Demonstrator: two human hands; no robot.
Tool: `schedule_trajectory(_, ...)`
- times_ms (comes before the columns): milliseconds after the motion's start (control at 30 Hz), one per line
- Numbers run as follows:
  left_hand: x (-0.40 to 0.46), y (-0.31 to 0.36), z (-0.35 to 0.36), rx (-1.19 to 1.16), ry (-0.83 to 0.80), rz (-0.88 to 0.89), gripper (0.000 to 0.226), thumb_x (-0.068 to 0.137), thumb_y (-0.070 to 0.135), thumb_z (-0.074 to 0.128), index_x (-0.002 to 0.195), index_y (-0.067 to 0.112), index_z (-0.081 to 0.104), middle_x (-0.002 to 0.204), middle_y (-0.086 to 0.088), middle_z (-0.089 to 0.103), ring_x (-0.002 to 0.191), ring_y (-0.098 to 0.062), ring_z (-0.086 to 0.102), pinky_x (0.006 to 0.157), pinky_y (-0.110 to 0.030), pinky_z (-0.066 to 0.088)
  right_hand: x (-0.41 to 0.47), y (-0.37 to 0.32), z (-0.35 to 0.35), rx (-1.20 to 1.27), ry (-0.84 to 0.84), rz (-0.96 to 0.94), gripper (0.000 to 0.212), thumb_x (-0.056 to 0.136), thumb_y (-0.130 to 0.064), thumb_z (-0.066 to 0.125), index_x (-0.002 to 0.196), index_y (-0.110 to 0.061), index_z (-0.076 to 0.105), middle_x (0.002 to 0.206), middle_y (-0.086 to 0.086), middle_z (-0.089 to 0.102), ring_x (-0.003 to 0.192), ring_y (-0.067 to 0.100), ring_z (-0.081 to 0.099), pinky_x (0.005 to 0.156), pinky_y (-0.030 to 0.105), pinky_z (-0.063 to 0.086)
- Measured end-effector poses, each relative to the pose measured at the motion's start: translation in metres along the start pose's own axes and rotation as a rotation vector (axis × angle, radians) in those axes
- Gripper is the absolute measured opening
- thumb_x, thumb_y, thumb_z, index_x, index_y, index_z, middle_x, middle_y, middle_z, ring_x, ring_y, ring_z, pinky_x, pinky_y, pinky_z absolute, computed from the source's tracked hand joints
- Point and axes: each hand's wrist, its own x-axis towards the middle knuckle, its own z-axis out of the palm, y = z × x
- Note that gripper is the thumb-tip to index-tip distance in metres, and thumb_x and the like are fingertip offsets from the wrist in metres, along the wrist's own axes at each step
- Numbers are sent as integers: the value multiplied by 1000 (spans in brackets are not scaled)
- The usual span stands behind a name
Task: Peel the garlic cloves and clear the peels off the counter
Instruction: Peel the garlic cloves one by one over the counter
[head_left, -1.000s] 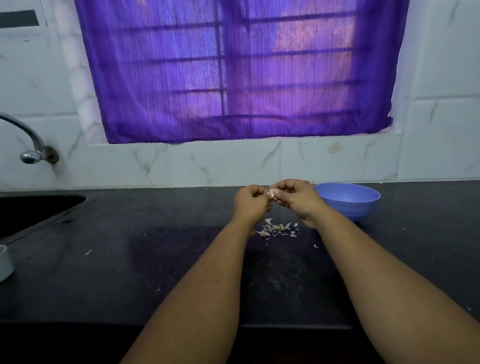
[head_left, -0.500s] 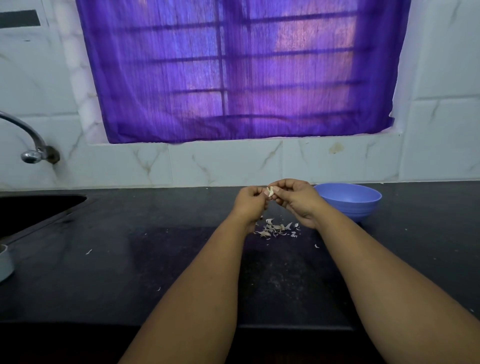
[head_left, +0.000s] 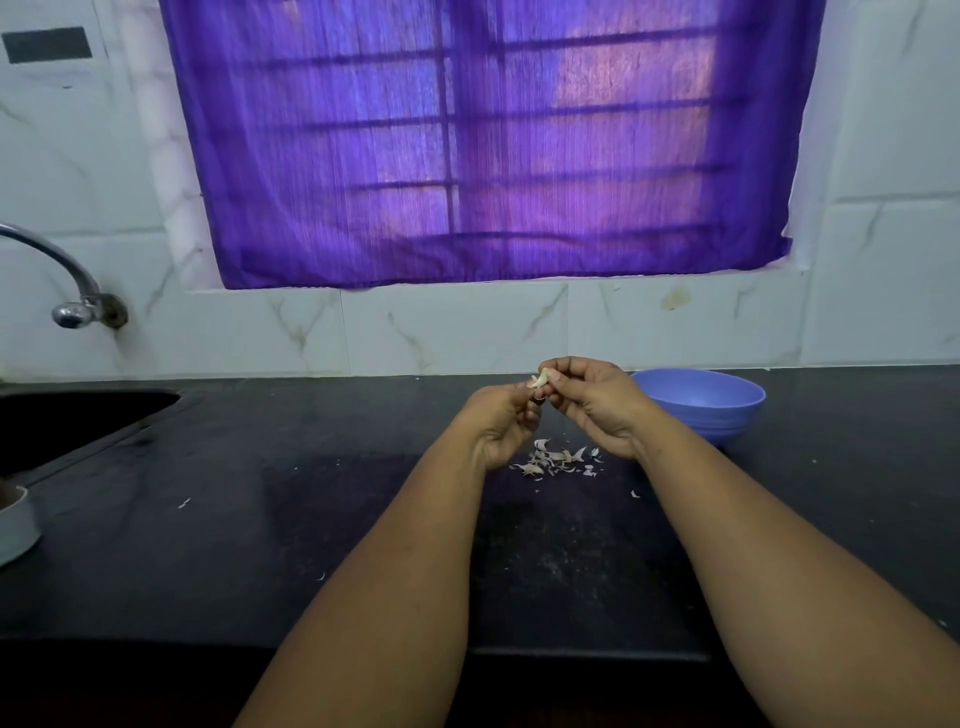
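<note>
Both hands meet above the dark desk (head_left: 218, 545), toward its back edge and a little right of the middle. The right hand (head_left: 597, 405) pinches a pale garlic clove (head_left: 540, 378) between thumb and curled fingers (head_left: 563, 370), holding it up at the fingertips. The left hand (head_left: 501, 423) is curled too, its fingertips touching the lower end of the same clove; whether it grips the clove itself or only a strip of skin is too small to tell.

Directly below the hands, a small heap of garlic peels (head_left: 556, 460) lies on the desk, with a few stray flakes (head_left: 635, 494) just to the right and others scattered toward the left side. A blue bowl (head_left: 698, 405) stands near the back edge, just beside the right hand on its right; its inside is not visible from here.

At the back left corner a sink (head_left: 78, 415) is sunk into the desk, with a curved metal tap (head_left: 72, 306) on the tiled wall above it. A purple curtain (head_left: 483, 140) covers the window behind.
</note>
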Motion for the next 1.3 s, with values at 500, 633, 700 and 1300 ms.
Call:
schedule_trajectory(500,-3,-2,9,-26,30,81,26,97,-6,36,87,4,57,66,-1,52,44,0,42,44,-10,34,4,3,2,182,42,54,15,96,3,47,94,-2,61,83,9,61,72,11,56,62,13,51)
schedule_trajectory(633,-3,-6,10,102,101,134,31,94,-7,35,77,8,56,62,0,48,43,-2,36,44,-13,30,3,4,3,53,24,28,14,96,2,48,92,-5,60,82,8,61,72,10,57,65,13,52)
schedule_trajectory(700,-2,-7,10,159,127,146,34,93,-7,33,72,10,54,60,1,44,45,-4,33,44,-16,28,3,5,4,-94,51,-11,13,95,1,52,92,-7,60,83,7,63,74,9,59,67,13,52)
schedule_trajectory(1300,9,-12,3,348,225,172,17,91,-1,39,103,11,37,64,-2,44,50,-9,34,46,-23,29,6,8,0,-443,149,-101,10,93,-7,59,84,-8,64,77,7,68,73,12,66,67,15,56)
